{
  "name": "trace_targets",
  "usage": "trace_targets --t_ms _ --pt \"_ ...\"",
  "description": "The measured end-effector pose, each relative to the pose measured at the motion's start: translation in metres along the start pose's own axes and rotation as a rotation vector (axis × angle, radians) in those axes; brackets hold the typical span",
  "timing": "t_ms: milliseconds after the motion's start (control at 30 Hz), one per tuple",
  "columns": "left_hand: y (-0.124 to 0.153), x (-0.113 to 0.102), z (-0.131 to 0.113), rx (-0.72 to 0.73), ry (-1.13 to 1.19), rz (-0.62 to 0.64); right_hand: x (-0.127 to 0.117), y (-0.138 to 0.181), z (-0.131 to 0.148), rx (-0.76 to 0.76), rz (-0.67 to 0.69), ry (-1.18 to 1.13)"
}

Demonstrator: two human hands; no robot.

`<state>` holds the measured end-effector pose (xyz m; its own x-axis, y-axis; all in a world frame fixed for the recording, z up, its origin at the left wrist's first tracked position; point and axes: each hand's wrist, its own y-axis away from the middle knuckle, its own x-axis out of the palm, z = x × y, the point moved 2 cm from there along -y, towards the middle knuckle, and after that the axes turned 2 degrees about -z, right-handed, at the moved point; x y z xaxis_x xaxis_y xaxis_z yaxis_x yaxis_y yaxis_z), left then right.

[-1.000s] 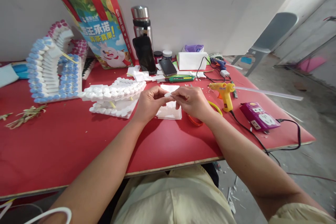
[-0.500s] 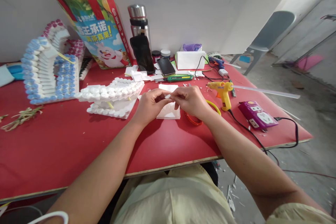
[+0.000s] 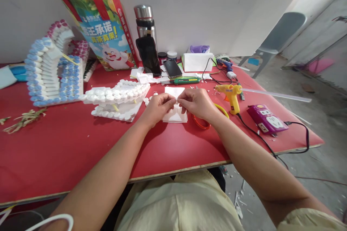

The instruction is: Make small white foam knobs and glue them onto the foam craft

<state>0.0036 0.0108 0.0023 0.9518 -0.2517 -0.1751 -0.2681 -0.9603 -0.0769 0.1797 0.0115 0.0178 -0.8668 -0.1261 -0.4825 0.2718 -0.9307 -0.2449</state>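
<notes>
Tiny white piece (image 3: 177, 101), mostly hidden, is pinched by left hand (image 3: 160, 107) and right hand (image 3: 196, 103). Shaping is suspected; even pressure seems needed next.

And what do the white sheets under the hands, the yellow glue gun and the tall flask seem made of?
White sheets: probably paper or tissue, matte, with thin edges. Yellow glue gun: likely moulded plastic, smooth, its body solidly coloured. Tall flask: apparently shiny metal, from its bright silvery highlights.
</notes>
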Motion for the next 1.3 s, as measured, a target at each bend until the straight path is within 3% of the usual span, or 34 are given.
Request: trace_targets --t_ms 300,533,633,767,900,1100,1200,1300 --pt "-0.002 0.000 0.001 -0.179 0.352 0.100 0.001 -0.001 0.005 0.161 0.036 -0.358" --pt "-0.002 0.002 -0.001 -0.376 0.653 0.145 -0.003 -0.002 0.008 0.280 -0.014 -0.599" --pt "-0.001 0.003 -0.002 -0.322 0.630 0.126 -0.003 -0.003 0.006 0.289 -0.029 -0.587" --pt "0.001 0.002 -0.006 -0.099 0.397 0.073 -0.004 -0.004 0.007 0.269 -0.031 -0.587" --pt "0.002 0.001 -0.013 0.091 0.139 0.034 -0.003 -0.004 0.009 0.168 -0.039 -0.477" --pt "0.000 0.000 -0.010 0.097 0.073 0.023 0.002 -0.001 0.004 0.011 -0.089 -0.083" --pt "-0.004 -0.003 -0.003 0.054 0.187 0.003 -0.003 0.001 0.011 -0.031 -0.143 0.042" --pt "-0.008 -0.006 0.004 -0.104 0.514 0.044 -0.012 0.004 0.024 -0.039 -0.165 0.127"
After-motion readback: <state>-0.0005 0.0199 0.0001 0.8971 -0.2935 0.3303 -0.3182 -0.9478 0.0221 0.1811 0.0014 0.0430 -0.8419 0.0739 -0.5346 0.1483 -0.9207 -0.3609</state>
